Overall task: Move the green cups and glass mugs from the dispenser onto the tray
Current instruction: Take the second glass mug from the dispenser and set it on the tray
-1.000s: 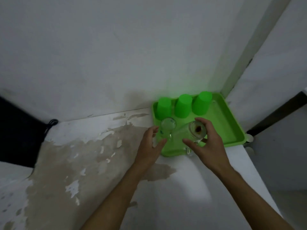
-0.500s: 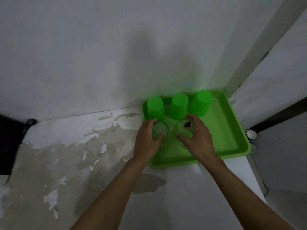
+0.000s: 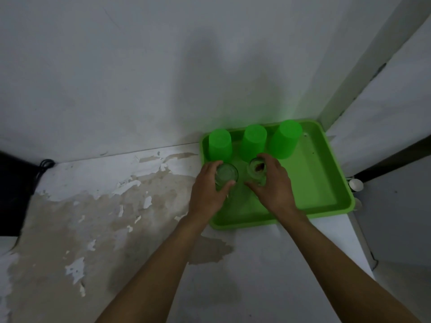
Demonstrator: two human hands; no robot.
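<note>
A green tray (image 3: 324, 180) lies in the corner against the wall. Three green cups stand upside down along its back edge: left (image 3: 220, 145), middle (image 3: 253, 141), right (image 3: 285, 138). In front of them, my left hand (image 3: 207, 192) grips a clear glass mug (image 3: 226, 175) inside the tray. My right hand (image 3: 275, 185) grips a second glass mug (image 3: 256, 170) with a brown mark on its base. Both mugs sit low over the tray floor; whether they touch it is hidden by my fingers.
The counter (image 3: 98, 217) has peeling, stained paint to the left. A dark object with a cable (image 3: 14, 183) sits at the far left. Walls close in behind and to the right, with a small white knob (image 3: 355, 184) beside the tray.
Both hands carried the mugs from the tray's front edge farther in, toward the green cups. The right mug went from tilted to upright.
</note>
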